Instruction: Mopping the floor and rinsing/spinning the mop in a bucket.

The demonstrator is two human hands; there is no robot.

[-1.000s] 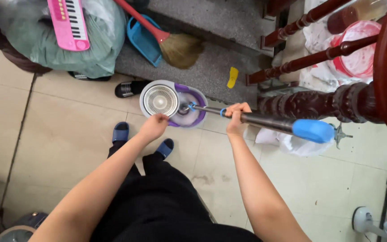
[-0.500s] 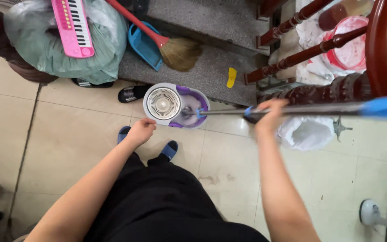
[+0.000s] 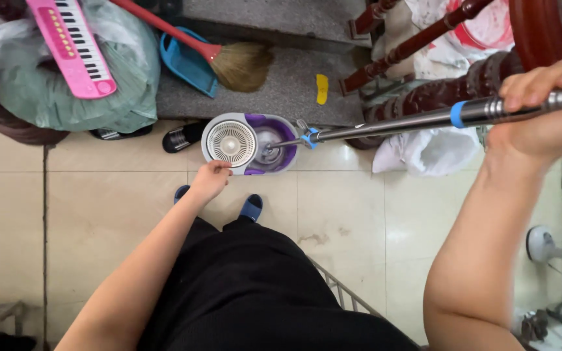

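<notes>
Seen from the head camera, the right hand (image 3: 541,110) is closed around one smooth metal mop pole (image 3: 424,120) at three o'clock. At the centre, the left hand (image 3: 209,181), fingers loosely curled, touches the rim of one round grey-and-purple spin bucket (image 3: 280,156) with a ribbed white basket (image 3: 231,143), standing on glossy tiles (image 3: 99,195).

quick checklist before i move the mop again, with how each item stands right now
1. Right hand grips the mop handle: ok.
2. Left hand steadies the spin bucket at its near rim: ok.
3. Mop end sits in the purple tub: ok, though the head itself is hard to make out.
4. Feet in blue slippers stand just behind the bucket: ok.
5. Water level in the bucket: cannot tell.
</notes>
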